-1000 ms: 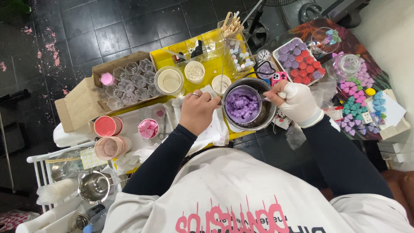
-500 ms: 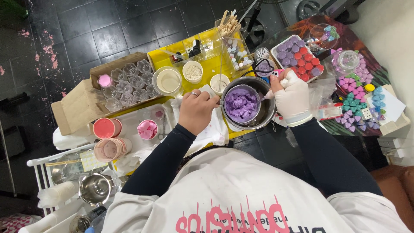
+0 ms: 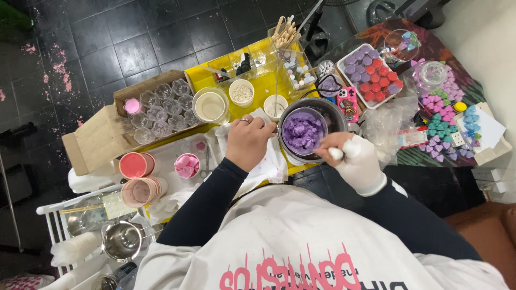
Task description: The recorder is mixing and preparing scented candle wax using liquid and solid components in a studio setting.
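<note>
Purple wax (image 3: 303, 131) fills a metal pot (image 3: 333, 110) standing on the yellow table (image 3: 200, 80). Stirring looks like the step in hand; next calls for steady turns without slopping. Right hand (image 3: 357, 161), wrapped in white, has fingers closed on a pale stick at the pot's rim. Left hand (image 3: 248, 142) rests on a white cloth (image 3: 269, 164), fingers curled; whether it grips is unclear. Stick's tip is hidden.

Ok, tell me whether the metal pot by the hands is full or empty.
Partly full: the metal pot stands upright holding lumpy purple material, with bare inner wall showing above it.
</note>
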